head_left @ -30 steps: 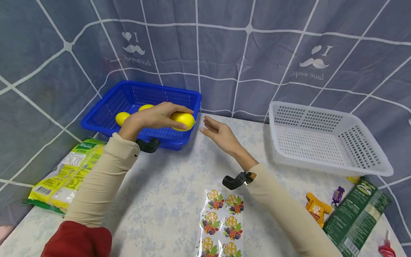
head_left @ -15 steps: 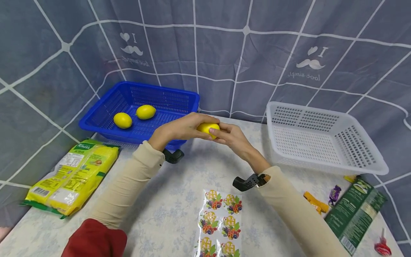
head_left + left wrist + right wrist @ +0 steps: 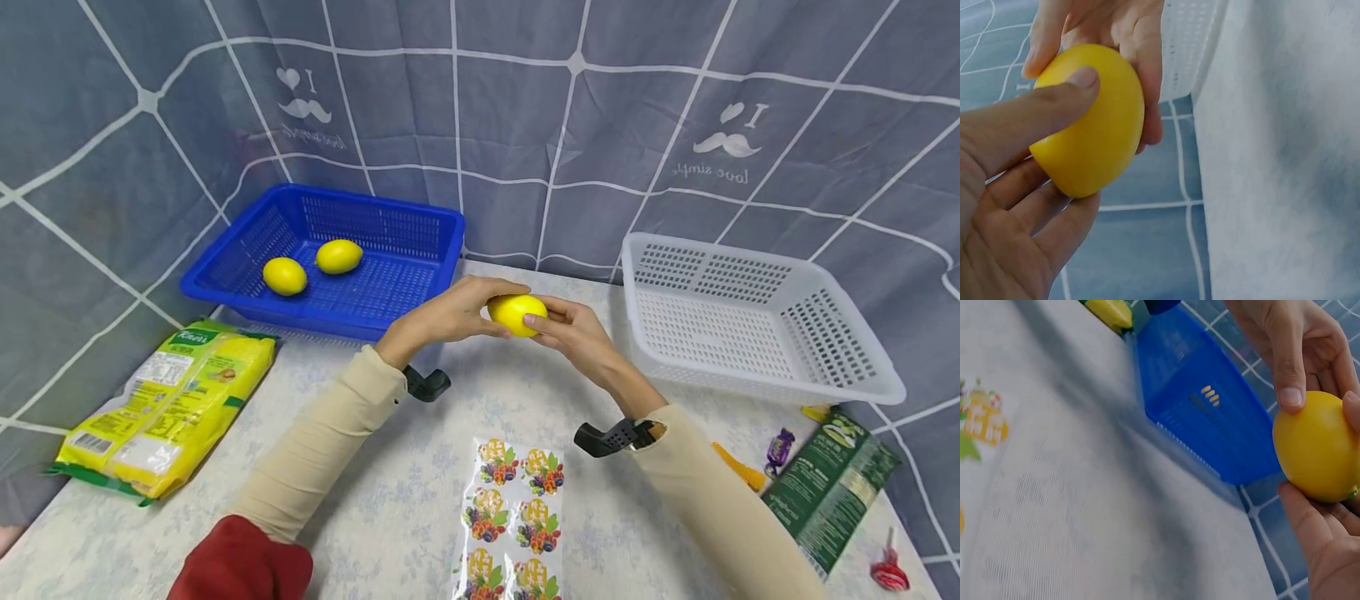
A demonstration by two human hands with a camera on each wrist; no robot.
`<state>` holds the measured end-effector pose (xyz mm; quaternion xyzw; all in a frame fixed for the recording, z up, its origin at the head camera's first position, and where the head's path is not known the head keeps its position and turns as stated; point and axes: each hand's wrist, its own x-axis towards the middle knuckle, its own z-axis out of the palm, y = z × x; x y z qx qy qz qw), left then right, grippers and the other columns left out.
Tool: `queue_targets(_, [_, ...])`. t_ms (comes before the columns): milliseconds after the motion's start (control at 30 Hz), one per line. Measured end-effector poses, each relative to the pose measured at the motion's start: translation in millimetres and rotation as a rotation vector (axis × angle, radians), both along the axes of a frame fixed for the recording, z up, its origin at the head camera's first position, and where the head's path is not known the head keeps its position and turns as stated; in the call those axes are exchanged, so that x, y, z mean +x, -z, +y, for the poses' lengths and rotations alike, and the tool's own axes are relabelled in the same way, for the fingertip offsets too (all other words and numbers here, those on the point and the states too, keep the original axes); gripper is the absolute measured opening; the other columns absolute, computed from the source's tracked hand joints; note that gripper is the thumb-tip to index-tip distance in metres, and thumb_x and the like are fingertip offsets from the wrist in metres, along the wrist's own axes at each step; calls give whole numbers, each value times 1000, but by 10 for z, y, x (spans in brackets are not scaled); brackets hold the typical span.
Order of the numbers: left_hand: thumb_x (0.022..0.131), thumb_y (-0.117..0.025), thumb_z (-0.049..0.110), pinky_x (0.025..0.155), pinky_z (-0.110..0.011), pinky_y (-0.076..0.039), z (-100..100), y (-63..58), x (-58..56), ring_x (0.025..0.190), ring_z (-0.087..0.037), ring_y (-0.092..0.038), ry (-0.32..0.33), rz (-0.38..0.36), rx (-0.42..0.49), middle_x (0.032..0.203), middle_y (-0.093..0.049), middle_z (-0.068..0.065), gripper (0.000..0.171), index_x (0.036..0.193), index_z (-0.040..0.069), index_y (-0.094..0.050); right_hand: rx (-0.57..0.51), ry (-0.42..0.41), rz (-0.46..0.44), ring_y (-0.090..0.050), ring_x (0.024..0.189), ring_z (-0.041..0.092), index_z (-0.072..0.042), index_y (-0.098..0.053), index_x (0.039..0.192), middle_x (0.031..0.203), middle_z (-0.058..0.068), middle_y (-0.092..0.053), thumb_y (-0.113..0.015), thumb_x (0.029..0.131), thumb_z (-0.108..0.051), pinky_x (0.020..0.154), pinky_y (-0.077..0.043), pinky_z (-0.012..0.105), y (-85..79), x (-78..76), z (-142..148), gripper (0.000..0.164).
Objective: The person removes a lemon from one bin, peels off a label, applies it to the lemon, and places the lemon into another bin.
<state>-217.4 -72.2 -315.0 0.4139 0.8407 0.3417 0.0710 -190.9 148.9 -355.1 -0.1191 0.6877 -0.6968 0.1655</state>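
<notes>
Between both hands, above the table, is a yellow lemon [image 3: 517,314]. My left hand [image 3: 452,312] grips it from the left; in the left wrist view its thumb lies across the lemon [image 3: 1110,134] with fingers beneath. From the other side my right hand [image 3: 585,342] holds the same lemon, thumb on its near face. The right wrist view shows the lemon [image 3: 1313,447] between the two hands, partly cut off by the frame edge. Two more lemons, one nearer [image 3: 285,276] and one farther [image 3: 339,257], lie in the blue basket [image 3: 315,317] at left.
A white plastic basket [image 3: 757,381] stands at right. Left of the arms lies a yellow Knorr bag [image 3: 165,408]. A fruit sticker sheet [image 3: 512,517] lies in front. A green packet [image 3: 832,479], a purple-wrapped candy [image 3: 780,448] and a red lollipop [image 3: 890,573] are at right.
My left hand has carried the lemon rightward out from over the blue basket. The right hand has come to hold it too, and both have since shifted slightly right.
</notes>
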Motion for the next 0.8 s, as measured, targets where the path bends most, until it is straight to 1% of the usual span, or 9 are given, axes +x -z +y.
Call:
queue_targets(67, [87, -75, 7, 94, -30, -47, 51, 47, -2, 107, -20, -58, -1, 2, 7, 135, -60, -11, 56, 138, 1, -55, 43, 6, 34, -58, 121, 25, -1, -47, 143, 140, 16, -53, -66, 95, -15, 100, -47, 34, 30, 10, 65, 54])
queue_targets(200, [88, -74, 6, 97, -30, -46, 140, 162, -15, 110, -20, -58, -14, -16, 11, 133, -61, -9, 53, 138, 3, -56, 150, 15, 111, -54, 127, 26, -5, -48, 145, 143, 12, -51, -69, 93, -15, 100, -47, 31, 91, 19, 184, 57])
queue_targets(300, [88, -73, 4, 100, -29, -44, 198, 280, -40, 114, -20, -57, -21, -40, 10, 134, -60, -9, 53, 138, 3, -55, 198, 8, 149, -50, 131, 27, -5, -49, 144, 145, 12, -51, -71, 92, -14, 101, -47, 33, 147, 10, 250, 57])
queue_targets(433, [87, -74, 3, 102, -28, -43, 282, 455, -91, 116, -19, -58, -20, -83, 27, 133, -61, -9, 54, 137, 2, -56, 263, 9, 189, -48, 133, 29, -4, -52, 141, 143, 12, -52, -72, 90, -12, 102, -46, 37, 237, -8, 323, 55])
queue_targets(567, [86, -75, 4, 100, -27, -43, 344, 600, -131, 115, -18, -58, -27, -130, 21, 132, -62, -9, 53, 136, 4, -58, 305, 8, 185, -49, 131, 30, -1, -54, 139, 141, 14, -54, -73, 89, -11, 102, -46, 35, 327, -11, 374, 54])
queue_targets(733, [86, -76, 5, 97, -28, -45, 373, 721, -155, 112, -19, -58, -24, -168, -11, 132, -61, -10, 54, 136, 2, -57, 303, -2, 147, -51, 130, 31, 3, -52, 139, 141, 17, -53, -72, 90, -9, 98, -48, 31, 432, 1, 383, 54])
queue_targets(800, [86, -76, 6, 96, -28, -46, 381, 754, -156, 112, -20, -58, -27, -181, -27, 133, -60, -11, 55, 137, 2, -56, 320, -1, 141, -51, 129, 31, 3, -51, 140, 142, 17, -52, -72, 90, -9, 99, -48, 32, 464, 7, 382, 55])
